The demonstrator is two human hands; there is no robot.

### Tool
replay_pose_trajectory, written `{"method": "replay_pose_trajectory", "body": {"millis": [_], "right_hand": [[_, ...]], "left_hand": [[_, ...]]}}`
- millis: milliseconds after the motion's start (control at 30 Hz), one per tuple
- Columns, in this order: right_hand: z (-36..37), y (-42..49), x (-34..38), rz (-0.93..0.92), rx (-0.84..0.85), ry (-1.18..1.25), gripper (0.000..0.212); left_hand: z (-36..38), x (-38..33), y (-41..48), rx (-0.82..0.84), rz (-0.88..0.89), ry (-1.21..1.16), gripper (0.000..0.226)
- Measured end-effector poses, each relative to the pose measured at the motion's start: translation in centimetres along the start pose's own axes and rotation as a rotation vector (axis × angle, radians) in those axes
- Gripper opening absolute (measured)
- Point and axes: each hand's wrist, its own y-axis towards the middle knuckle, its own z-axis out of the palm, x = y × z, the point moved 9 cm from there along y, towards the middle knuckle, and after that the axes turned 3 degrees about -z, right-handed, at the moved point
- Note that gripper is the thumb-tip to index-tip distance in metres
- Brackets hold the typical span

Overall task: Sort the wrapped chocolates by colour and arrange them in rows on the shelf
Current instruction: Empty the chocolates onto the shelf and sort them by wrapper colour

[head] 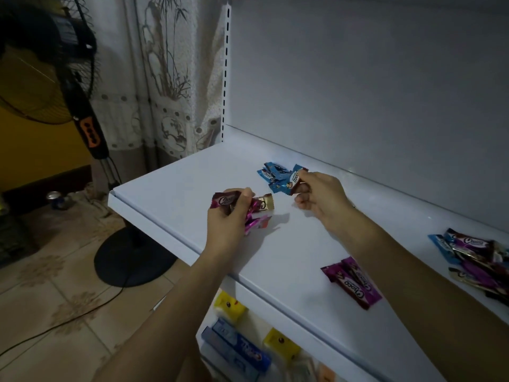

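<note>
While the right hand (316,197) pinches one blue chocolate (290,184) beside the blue group (271,173) at the rear of the shelf (170,183), lay it parallel with them, edges touching. The left hand (228,216) grips a mixed bunch (264,204); keep it clear.

I read three groups lying on the white shelf (170,183): a blue cluster (271,174) near the back wall, a purple pair (352,282) overlapping side by side toward the front right, and a mixed pile (473,260) of blue, purple and gold wrappers at the far right. The right hand (316,197) pinches one blue chocolate (290,184) at the cluster's edge. The left hand (228,219) grips a bunch comprising a maroon chocolate (224,200), a gold chocolate (266,203) and pink chocolates (257,223).
</note>
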Motion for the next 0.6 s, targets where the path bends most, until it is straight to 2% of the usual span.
{"method": "replay_pose_trajectory", "body": {"millis": [133, 267, 400, 467, 533, 600], "right_hand": [[0.1, 2.2, -0.9, 0.111, -0.053, 0.003, 0.019], [1.3, 4.7, -0.7, 0.16, -0.088, -0.021, 0.024], [1.5, 5.2, 0.5, 0.118, -0.11, -0.058, 0.026], [2.3, 3.4, 1.4, 0.049, -0.008, -0.16, 0.025], [3.6, 0.2, 1.6, -0.002, 0.157, -0.247, 0.035], [4.9, -3.2, 0.7, 0.026, 0.318, -0.256, 0.047]], "left_hand": [[-0.1, 0.1, -0.1, -0.001, 0.003, -0.07, 0.024], [0.1, -0.1, 0.0, 0.012, 0.045, -0.041, 0.026], [0.1, 0.0, 0.0, 0.02, 0.061, -0.041, 0.027], [0.0, 0.0, 0.2, 0.003, 0.075, -0.032, 0.027], [0.1, -0.2, 0.2, 0.012, 0.075, -0.035, 0.028], [0.1, -0.3, 0.1, 0.027, 0.072, -0.071, 0.029]]}}
